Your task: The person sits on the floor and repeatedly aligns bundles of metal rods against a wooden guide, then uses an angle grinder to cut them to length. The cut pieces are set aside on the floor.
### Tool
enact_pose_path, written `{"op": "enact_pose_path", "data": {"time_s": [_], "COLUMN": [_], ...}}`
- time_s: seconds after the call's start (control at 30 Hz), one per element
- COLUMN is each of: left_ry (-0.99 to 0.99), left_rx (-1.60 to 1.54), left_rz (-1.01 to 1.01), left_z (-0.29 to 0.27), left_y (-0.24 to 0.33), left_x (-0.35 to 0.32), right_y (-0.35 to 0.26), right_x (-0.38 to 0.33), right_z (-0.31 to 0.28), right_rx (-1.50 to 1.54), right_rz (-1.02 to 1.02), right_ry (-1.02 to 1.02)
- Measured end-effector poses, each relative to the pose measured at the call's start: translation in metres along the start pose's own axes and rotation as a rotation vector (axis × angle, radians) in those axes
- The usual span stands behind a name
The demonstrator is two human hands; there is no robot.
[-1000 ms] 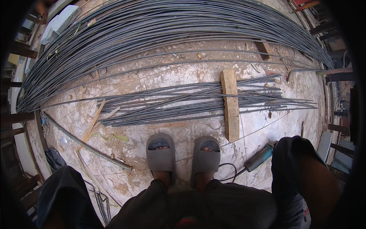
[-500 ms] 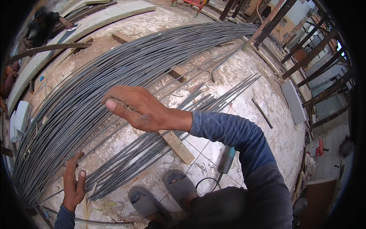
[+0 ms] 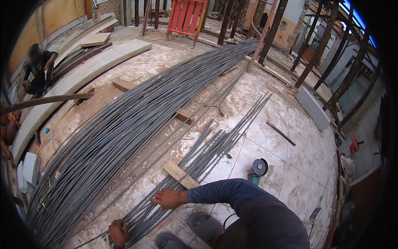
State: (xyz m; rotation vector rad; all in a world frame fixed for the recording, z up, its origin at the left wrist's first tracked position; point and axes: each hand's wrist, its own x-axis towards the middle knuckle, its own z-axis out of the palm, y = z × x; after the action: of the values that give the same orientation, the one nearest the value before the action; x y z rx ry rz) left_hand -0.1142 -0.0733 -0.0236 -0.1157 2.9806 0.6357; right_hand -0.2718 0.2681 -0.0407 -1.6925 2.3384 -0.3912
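Observation:
A small bundle of grey steel rebar rods (image 3: pixel 232 143) lies on the tiled floor in front of me. Over its near end, my left hand (image 3: pixel 119 233) is bent with its fingers curled about the rods. My right hand (image 3: pixel 169 199) lies across the same bundle further along, palm down, fingers stretched over the rods; their tips are partly hidden. Just beyond it a short wooden plank (image 3: pixel 181 174) rests across the bundle. To the left stretches a much larger bundle of long rebar (image 3: pixel 137 112).
An angle grinder (image 3: pixel 259 169) stands on the floor to the right, disc up. Beyond it lies a short dark bar (image 3: pixel 281 133). A white block (image 3: pixel 313 108), a red metal frame (image 3: pixel 187 18) and dark posts stand farther off. Another person (image 3: pixel 39 68) sits at far left.
Both hands have come down onto the small rebar bundle, the right one from above the large bundle. My view has shifted, showing more of the far background and the grinder's disc.

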Motion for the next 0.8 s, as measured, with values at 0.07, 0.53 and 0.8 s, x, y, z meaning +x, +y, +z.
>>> {"op": "enact_pose_path", "data": {"time_s": [0.07,0.53,0.8], "left_ry": [-0.013,-0.06,-0.084], "left_rx": [-0.053,0.144,0.141], "left_rz": [-0.046,0.048,0.089], "left_z": [0.0,-0.004,0.001], "left_y": [0.002,0.005,-0.007], "left_x": [0.009,0.005,-0.01], "right_y": [0.008,0.006,-0.011], "right_x": [0.0,0.014,0.023], "right_z": [0.001,-0.014,-0.02], "right_rx": [0.091,0.18,0.091], "right_rz": [0.044,0.152,0.204], "right_ry": [-0.003,-0.044,-0.12]}}
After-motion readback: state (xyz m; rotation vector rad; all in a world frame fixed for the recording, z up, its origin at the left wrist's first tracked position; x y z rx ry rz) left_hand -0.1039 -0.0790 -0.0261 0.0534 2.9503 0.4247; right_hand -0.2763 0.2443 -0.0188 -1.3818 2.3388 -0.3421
